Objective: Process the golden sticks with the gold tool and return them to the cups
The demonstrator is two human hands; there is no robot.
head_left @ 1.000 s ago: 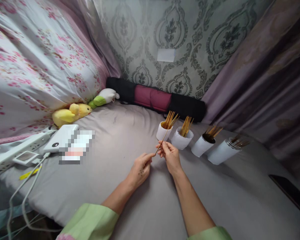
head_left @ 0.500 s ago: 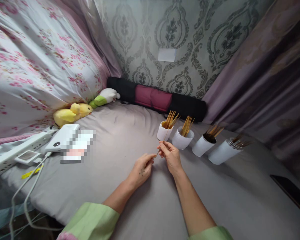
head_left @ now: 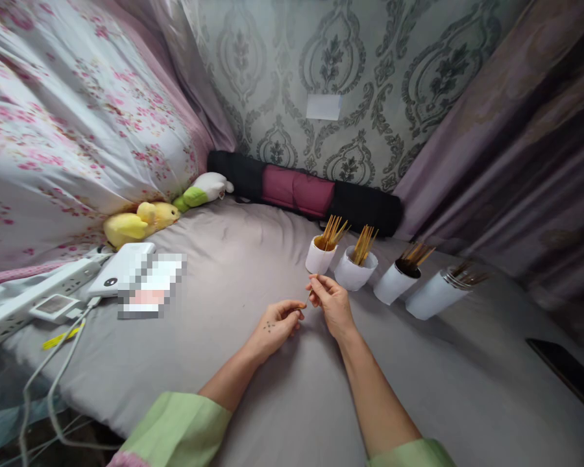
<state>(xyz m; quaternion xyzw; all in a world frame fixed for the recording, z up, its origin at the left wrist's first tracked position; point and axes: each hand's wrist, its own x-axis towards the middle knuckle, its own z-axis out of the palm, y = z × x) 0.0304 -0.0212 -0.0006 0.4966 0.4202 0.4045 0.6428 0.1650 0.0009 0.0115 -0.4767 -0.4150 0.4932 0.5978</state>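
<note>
Between my hands is a thin wooden stick (head_left: 307, 299), mostly hidden by the fingers. My right hand (head_left: 331, 305) is closed in a pinch on its upper part. The fingertips of my left hand (head_left: 278, 326) are pinched at its lower end. Just beyond my right hand stand white-wrapped cups: a small cup (head_left: 316, 261) and a wider cup (head_left: 353, 277), each with a bundle of thin wooden sticks in it. Farther right, a white-wrapped can (head_left: 392, 283) and a leaning white-wrapped jar (head_left: 433, 299) hold darker sticks.
Grey cloth (head_left: 253, 259) covers the surface. At the left lie a power strip (head_left: 10, 314), a white power bank (head_left: 121, 269), cables and a yellow plush chick (head_left: 141, 224). A black and maroon roll (head_left: 296, 188) lies along the wall. A dark flat device (head_left: 564, 373) is at right.
My left hand's fingers have shifted slightly on the stick, with the index finger now straighter. The stick's upper length no longer shows above my right hand. The cups have not moved.
</note>
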